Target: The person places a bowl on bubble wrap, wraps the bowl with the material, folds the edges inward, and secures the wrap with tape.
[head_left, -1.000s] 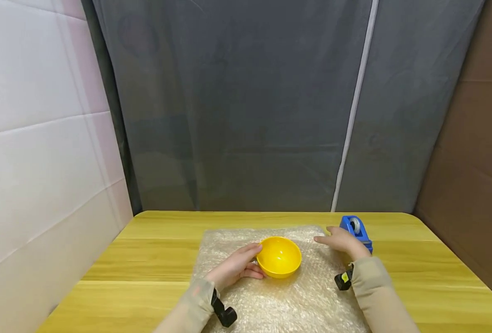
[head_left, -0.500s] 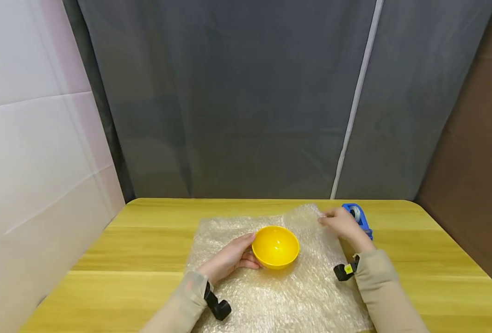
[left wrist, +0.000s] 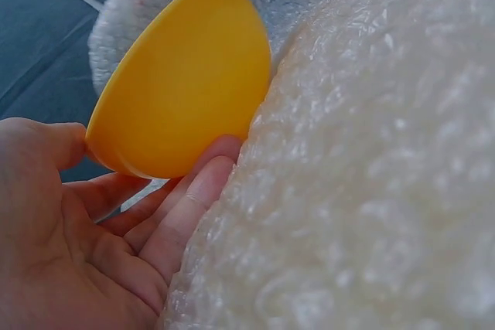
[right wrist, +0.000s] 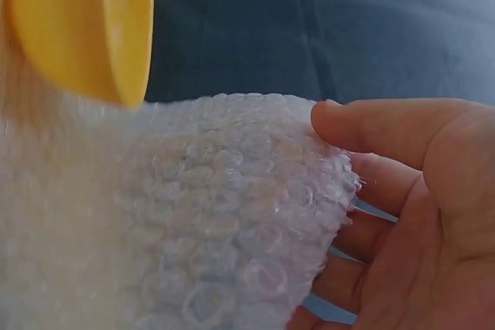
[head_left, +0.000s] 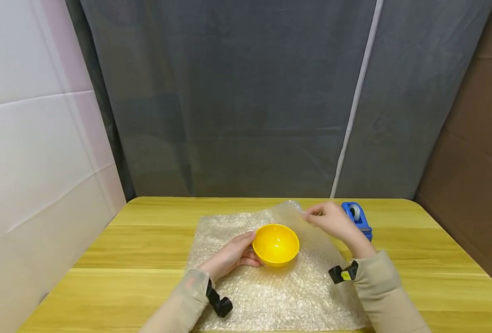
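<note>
A yellow bowl (head_left: 276,245) sits upright near the middle of a sheet of bubble wrap (head_left: 287,296). My left hand (head_left: 233,254) holds the bowl's left side, thumb at the rim and fingers beneath; the left wrist view shows the bowl's smooth outer wall (left wrist: 186,75) against those fingers. With thumb and fingers, my right hand (head_left: 333,222) pinches the far right corner of the wrap and holds it lifted off the table. In the right wrist view the raised bubble wrap (right wrist: 240,191) lies between the thumb and the fingers.
A blue tape dispenser (head_left: 357,219) with a roll stands just behind my right hand. The wooden table (head_left: 146,249) ends at a grey curtain (head_left: 246,115). A white panel (head_left: 41,138) stands at the left, a brown one (head_left: 470,152) at the right.
My right hand has taken hold of the wrap's far right corner, raised it and drawn it left toward the bowl. The left hand still holds the bowl. The head view has shifted slightly.
</note>
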A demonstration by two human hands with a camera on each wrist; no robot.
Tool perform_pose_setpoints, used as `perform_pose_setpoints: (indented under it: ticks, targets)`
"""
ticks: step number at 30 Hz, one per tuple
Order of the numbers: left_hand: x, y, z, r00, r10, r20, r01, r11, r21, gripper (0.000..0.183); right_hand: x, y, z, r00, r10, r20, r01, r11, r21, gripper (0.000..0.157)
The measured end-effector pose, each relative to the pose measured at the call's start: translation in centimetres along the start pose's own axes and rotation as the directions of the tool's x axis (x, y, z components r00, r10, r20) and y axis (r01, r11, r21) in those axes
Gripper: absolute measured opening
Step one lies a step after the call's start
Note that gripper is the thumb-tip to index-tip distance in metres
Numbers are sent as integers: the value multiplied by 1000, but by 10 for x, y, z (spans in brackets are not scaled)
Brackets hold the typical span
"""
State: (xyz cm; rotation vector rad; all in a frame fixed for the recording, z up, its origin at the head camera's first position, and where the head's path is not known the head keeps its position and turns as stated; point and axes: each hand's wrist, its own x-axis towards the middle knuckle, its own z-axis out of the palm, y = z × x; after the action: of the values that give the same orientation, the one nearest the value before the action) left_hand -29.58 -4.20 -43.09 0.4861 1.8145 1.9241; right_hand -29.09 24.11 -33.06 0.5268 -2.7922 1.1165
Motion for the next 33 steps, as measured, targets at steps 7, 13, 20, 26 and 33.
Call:
perform_pose_setpoints:
  ticks: [7, 13, 20, 26, 33]
  targets:
    - [1, 2, 5, 1000, 2, 17, -2, 1000, 1, 57, -8, -22, 11, 995, -56, 82, 61, 997, -50, 21]
    - [2, 4, 8, 1000, 0, 29, 0, 1000, 11, 56, -12, -26, 19, 989, -70, 134, 82, 993, -86, 19]
    - [0, 4, 10, 999, -5, 36, 5, 1000, 17, 53, -15, -33, 39, 958, -151, 243, 187, 973, -134, 18]
    - [-3, 4, 11, 1000, 2, 21, -3, 1000, 9, 53, -17, -38, 54, 957, -153, 248, 213, 948, -238, 17]
    - [-4, 3, 13, 1000, 5, 16, -5, 1000, 5, 55, -21, -40, 66, 960, -140, 244, 214, 926, -310, 17]
